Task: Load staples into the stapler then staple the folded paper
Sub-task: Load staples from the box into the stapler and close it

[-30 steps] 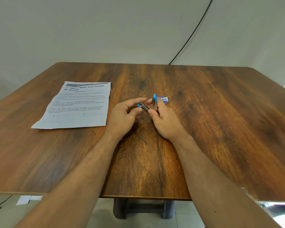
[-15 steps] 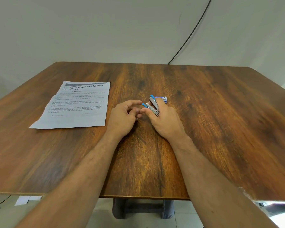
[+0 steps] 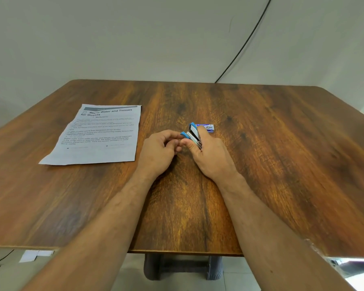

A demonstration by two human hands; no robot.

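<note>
Currently the stapler (image 3: 193, 135), blue plastic over bright metal, is hinged open above the desk (image 3: 282, 164), gripped by the right hand (image 3: 210, 156). Left hand (image 3: 159, 151) fingers curl at its front tip; whether they pinch it is unclear. Versus earlier, the top arm stands wider.

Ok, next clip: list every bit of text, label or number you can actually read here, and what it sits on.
"Warm Water and Tissues for Guests": bold heading near the top of the paper sheet.
Dark banner above that heading: has lettering, too blurred to read.
Body paragraphs on the sheet: too small and blurred to quote reliably.
Staple box behind the right hand: printed label, unreadable.
Stapler: no markings visible.
</note>
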